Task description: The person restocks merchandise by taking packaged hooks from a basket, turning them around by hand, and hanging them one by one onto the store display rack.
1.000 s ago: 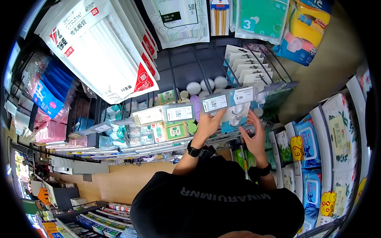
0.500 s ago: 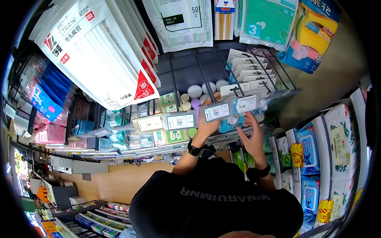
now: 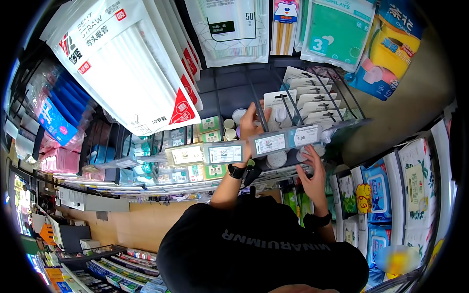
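Note:
My left hand [image 3: 251,124] reaches up behind the price tags, its fingers at the left edge of a white-carded pack [image 3: 279,101]. That pack lies against a black display hook and seems pinched at its edge; the fingertips are partly hidden. More white-carded packs [image 3: 317,105] hang in a row to its right. My right hand [image 3: 315,171] is lower, under the 9.00 price tag [image 3: 305,136]. Its fingers are bent and apart, close to pale round things [image 3: 277,159] whose kind I cannot make out.
Bent-straw packs [image 3: 132,73] hang large at the upper left. A green pack [image 3: 337,34] and a yellow sponge pack [image 3: 391,46] hang at the upper right. Black hook rods project around my hands. Wipes packs [image 3: 378,188] stand on the right-hand shelf.
My left hand has moved up behind the tags, and the front carded pack now sits further left, apart from the row. My right hand has shifted slightly down and right, fingers more bent.

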Motion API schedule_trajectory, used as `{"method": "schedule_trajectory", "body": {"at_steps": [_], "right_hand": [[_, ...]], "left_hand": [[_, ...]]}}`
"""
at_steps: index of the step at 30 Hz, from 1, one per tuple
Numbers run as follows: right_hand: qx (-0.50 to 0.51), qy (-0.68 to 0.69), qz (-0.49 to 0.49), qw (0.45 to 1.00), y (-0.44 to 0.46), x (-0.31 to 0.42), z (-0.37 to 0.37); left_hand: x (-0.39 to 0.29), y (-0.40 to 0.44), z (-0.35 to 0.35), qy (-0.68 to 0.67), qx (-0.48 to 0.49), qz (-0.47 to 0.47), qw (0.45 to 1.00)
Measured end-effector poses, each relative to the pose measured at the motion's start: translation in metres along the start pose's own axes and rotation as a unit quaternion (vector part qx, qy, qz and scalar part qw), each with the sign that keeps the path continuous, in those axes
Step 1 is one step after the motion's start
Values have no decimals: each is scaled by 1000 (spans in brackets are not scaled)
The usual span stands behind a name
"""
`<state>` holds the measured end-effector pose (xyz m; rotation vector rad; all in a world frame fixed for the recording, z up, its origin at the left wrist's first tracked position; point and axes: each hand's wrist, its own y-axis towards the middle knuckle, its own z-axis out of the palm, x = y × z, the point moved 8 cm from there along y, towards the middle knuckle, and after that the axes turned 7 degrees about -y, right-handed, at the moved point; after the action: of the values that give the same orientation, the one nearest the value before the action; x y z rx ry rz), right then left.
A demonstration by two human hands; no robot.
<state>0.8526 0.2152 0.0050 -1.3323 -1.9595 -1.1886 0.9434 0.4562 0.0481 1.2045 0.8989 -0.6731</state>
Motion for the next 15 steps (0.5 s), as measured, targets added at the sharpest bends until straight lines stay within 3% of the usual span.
{"method": "schedule_trajectory", "body": {"at_steps": [7, 10, 15], "right_hand": [[22, 15, 18, 999, -4, -9, 0], [56, 82, 45, 994, -4, -15, -1], [50, 71, 57, 995, -11, -17, -8]], "left_hand": [[5, 33, 0, 7, -25, -2, 1000], [22, 46, -4, 11, -46, 17, 999], [29, 50, -9, 50, -51, -24, 997]]}}
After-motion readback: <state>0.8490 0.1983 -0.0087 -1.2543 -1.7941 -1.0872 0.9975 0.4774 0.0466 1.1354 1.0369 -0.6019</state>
